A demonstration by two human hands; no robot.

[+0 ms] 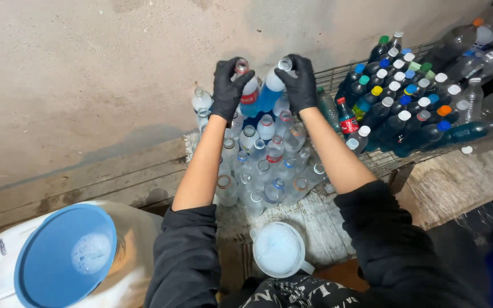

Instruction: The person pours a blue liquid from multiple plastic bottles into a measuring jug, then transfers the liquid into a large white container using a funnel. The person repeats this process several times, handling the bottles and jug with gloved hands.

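Gloved fingers (229, 85) tight around tilted bottles (250, 91), necks up toward the wall (87, 74).

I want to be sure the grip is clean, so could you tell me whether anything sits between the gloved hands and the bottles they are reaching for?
Nothing visible does. The black-gloved left hand already grips the clear red-labelled plastic bottle, and the black-gloved right hand grips the blue-liquid plastic bottle.

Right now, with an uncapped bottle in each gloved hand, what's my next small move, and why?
Probably lower both into the back row: the left hand and right hand hold open bottles above the cluster of uncapped bottles against the wall, where they would stand.
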